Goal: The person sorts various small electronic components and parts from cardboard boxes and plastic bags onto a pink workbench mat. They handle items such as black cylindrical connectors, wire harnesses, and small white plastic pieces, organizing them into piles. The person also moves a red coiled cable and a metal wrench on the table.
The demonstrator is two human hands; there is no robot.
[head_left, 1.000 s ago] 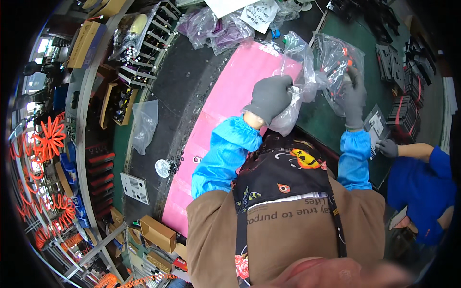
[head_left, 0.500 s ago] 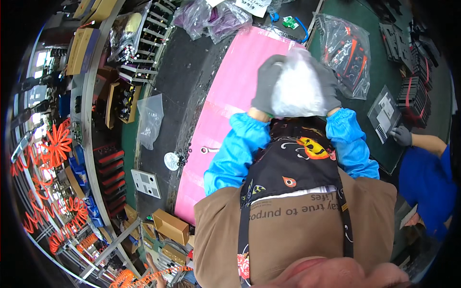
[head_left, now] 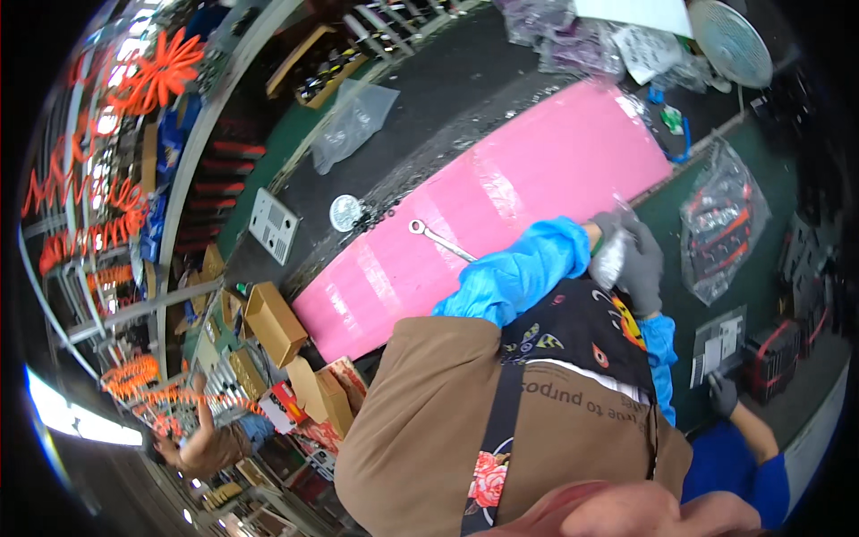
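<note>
A clear plastic bag [head_left: 610, 258] with whitish contents is gathered between my two gloved hands, just in front of my apron. My left hand [head_left: 607, 222], in a grey glove, closes on the bag's upper side; its fingers are partly hidden. Around the right side of the bag my right hand [head_left: 642, 268] is wrapped. Both forearms wear bright blue sleeves. Under my left forearm, a combination wrench [head_left: 438, 238] lies on the pink sheet [head_left: 573, 134], its shaft end covered by the sleeve.
A bagged black-and-orange part [head_left: 723, 224] lies on the right. Below it, a co-worker's gloved hand [head_left: 723, 394] touches a flat labelled packet [head_left: 718, 345]. Left of the sheet are a round dish [head_left: 345, 213], small rings [head_left: 371, 217] and a slotted plate [head_left: 272, 225]. Open cardboard boxes [head_left: 275, 324] stand lower left.
My view has turned, so the bench appears rotated. The bag looks smaller and more bunched, and my hands have come closer together and nearer my body.
</note>
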